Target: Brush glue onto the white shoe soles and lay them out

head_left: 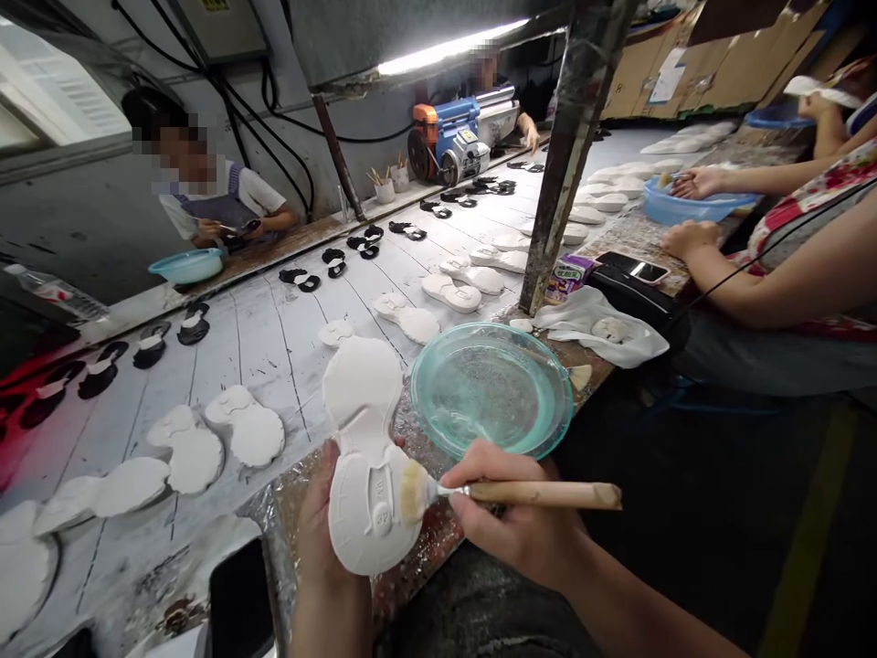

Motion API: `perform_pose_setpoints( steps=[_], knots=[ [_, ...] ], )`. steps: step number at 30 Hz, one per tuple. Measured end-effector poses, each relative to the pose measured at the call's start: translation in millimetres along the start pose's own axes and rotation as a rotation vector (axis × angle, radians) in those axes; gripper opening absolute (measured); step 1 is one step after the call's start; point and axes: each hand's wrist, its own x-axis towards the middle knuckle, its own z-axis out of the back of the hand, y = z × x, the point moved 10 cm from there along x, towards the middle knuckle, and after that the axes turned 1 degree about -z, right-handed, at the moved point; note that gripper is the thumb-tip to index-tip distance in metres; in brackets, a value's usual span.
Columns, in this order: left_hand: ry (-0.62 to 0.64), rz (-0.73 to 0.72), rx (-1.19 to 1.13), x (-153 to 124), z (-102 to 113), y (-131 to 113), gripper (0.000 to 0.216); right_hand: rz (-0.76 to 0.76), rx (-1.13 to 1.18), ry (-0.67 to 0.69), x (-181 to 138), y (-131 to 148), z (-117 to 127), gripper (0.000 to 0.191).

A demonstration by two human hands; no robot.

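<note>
A white shoe sole [364, 393] is held up in my left hand [322, 539], whose fingers wrap behind its edge. Raised marks and the number 32 show on its heel end. My right hand [507, 512] is closed around a brush [548, 494] with a wooden handle and pale bristles. The bristles touch the right side of the sole's heel. Just beyond my right hand stands a translucent green basin [493, 388] with clear liquid in it. Another brush [579, 376], partly hidden, lies by the basin's right rim.
White soles [188, 448] and black shoe pieces [299, 279] line the pale belt [253, 338]. A metal post [575, 155] rises behind the basin. Phones [239, 599] lie at the front left. Co-workers sit across the belt and at right, near a blue basin [699, 203].
</note>
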Motion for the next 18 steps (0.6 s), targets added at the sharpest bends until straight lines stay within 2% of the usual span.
perform_pose_setpoints(
  steps=[3, 8, 12, 16, 18],
  knots=[
    [-0.022, -0.094, -0.002, 0.1, 1.8, -11.0, 0.046, -0.034, -0.018, -0.058, -3.6, -1.4, 2.9, 0.01],
    [-0.071, -0.125, -0.035, -3.1, 2.7, -16.5, 0.049, 0.165, 0.038, -0.017, -9.2, 26.1, -8.8, 0.014],
    [-0.123, -0.25, -0.069, -7.2, 2.5, -27.9, 0.048, 0.145, -0.071, -0.087, -13.2, 27.9, -3.5, 0.014],
    [-0.148, -0.321, -0.039, -12.4, 2.0, -30.6, 0.055, 0.375, -0.089, -0.015, -25.5, 45.5, -23.4, 0.022],
    [-0.134, -0.461, 0.001, -20.5, 2.2, -38.7, 0.059, 0.491, -0.138, -0.006, -32.8, 53.6, -35.5, 0.024]
  ],
)
